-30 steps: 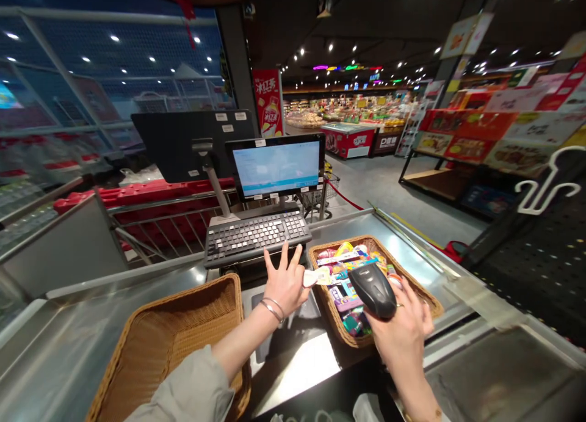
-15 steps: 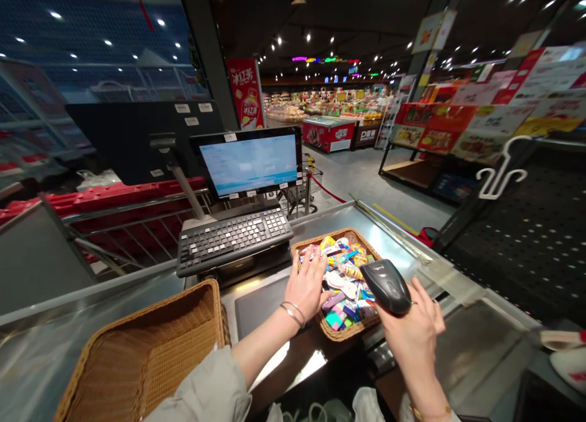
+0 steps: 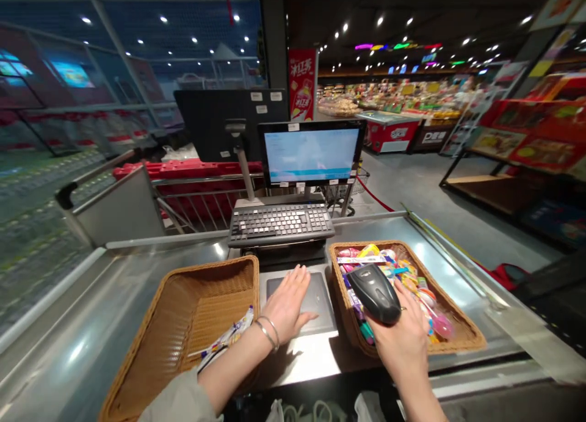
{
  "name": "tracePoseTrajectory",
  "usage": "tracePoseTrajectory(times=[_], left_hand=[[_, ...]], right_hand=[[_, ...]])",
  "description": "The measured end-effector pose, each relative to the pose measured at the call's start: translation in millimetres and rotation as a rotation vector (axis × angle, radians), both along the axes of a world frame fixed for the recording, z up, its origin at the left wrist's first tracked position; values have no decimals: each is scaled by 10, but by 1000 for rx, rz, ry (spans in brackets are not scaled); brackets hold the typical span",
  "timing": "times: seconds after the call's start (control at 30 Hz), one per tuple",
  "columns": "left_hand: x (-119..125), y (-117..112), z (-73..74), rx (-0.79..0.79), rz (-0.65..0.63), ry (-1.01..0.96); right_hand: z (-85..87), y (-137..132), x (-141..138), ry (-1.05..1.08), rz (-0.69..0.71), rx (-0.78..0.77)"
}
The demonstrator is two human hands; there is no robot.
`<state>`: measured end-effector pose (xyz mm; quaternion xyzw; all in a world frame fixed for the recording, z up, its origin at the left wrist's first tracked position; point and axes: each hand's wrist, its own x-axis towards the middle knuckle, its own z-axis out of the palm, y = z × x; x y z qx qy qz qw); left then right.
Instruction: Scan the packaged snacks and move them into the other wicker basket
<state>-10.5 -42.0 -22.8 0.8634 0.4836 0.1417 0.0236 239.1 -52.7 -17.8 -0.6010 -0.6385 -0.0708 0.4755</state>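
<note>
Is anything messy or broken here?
One long packet leans crooked against the right wall of the left wicker basket, and the sweets in the right basket are a jumbled heap. Nothing looks spilled or broken.

Left arm: loose pale grey-green sleeve (image 3: 178, 403), ending short of the wrist.
Left wrist: two thin silver bangles (image 3: 268, 331), side by side.
Right hand (image 3: 403, 342): small ring (image 3: 403, 309) on one finger.

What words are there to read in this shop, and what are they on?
"冰红茶", as best it reads: red banner.
White logo on the dark freezer: too blurred.
Screen, keyboard keys, sweet wrappers: too small to read.
Scanner in the right hand: no words show.
</note>
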Motion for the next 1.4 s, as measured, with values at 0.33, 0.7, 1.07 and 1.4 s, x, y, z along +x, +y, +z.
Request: tracePoseTrajectory(times=[0.33, 0.7, 1.07, 1.4], left_hand=[[-1041, -677, -155, 25, 356, -27], [-1805, -903, -558, -307, 515, 115], [-1997, -638, -843, -617, 448, 329], [-1712, -599, -887, -573, 384, 404]], right_hand=[[-178, -30, -588, -1, 291, -125], [-332, -115, -944, 9, 464, -204], [-446, -176, -1109, -6, 501, -268], [-481, -182, -1083, 1, 499, -288]])
